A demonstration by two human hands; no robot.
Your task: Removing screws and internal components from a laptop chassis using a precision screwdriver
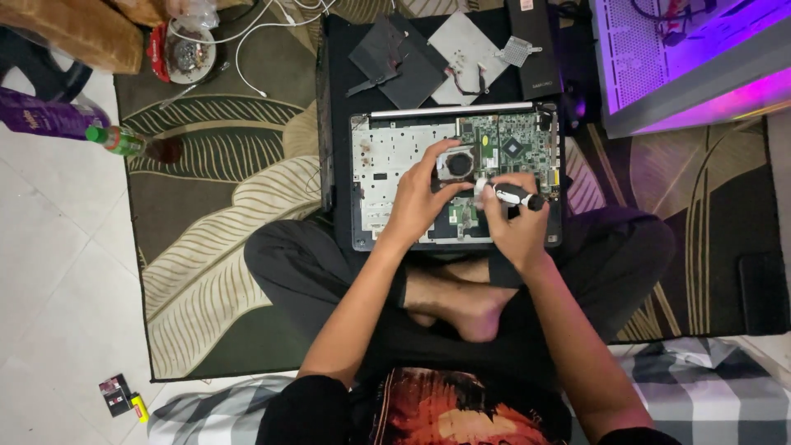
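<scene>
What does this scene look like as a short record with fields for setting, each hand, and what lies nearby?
Setting: person sitting cross-legged on a leaf-patterned rug
Work piece: opened laptop, circuit board and round fan exposed
Left hand: fingers resting beside the fan
Right hand: gripping a black-and-white screwdriver
Nearby: removed dark panels, white cables, green-capped bottle

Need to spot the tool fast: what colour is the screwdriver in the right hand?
Black with a white band, seen in the head view: screwdriver in the right hand.
</scene>
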